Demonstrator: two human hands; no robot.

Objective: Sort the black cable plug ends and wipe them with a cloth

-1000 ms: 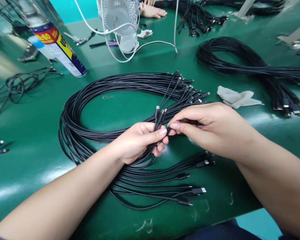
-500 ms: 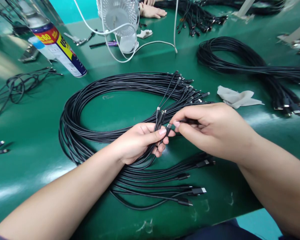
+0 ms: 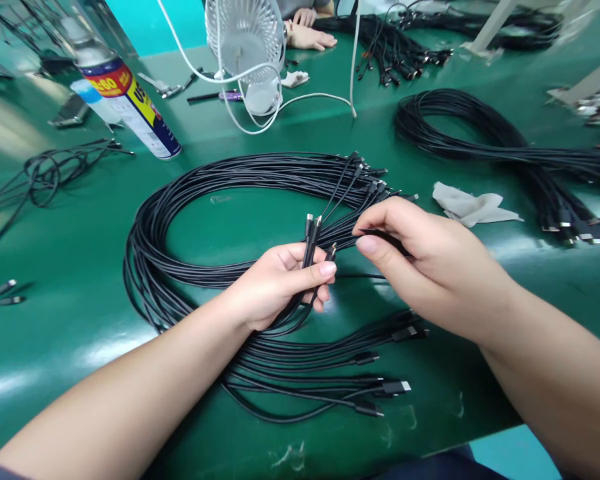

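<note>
Several black cable ends with small metal-tipped plugs point(image 3: 311, 241) stand up out of my left hand point(image 3: 275, 283), which is closed around them. One plug point(image 3: 331, 251) sticks out past the thumb, apart from the others. Just to the right, my right hand point(image 3: 440, 273) pinches a thin dark tool point(image 3: 386, 238) between thumb and forefinger; most of it is hidden in the palm, so its kind is unclear. A gap separates the two hands. Beneath them lies a large coil of black cables point(image 3: 153, 220), with more connector ends point(image 3: 395, 388) fanned out towards the front.
Behind the coil stand a spray can point(image 3: 147, 117) and a small white fan point(image 3: 247, 47) with a white cord. A crumpled cloth point(image 3: 473, 204) lies near a second cable coil point(image 3: 460, 140) at right. Another person's hand point(image 3: 310, 37) rests at the back.
My right hand has drawn back a little to the right, away from the plugs. In my left hand the single plug by the thumb has turned. The whole view has shifted slightly.
</note>
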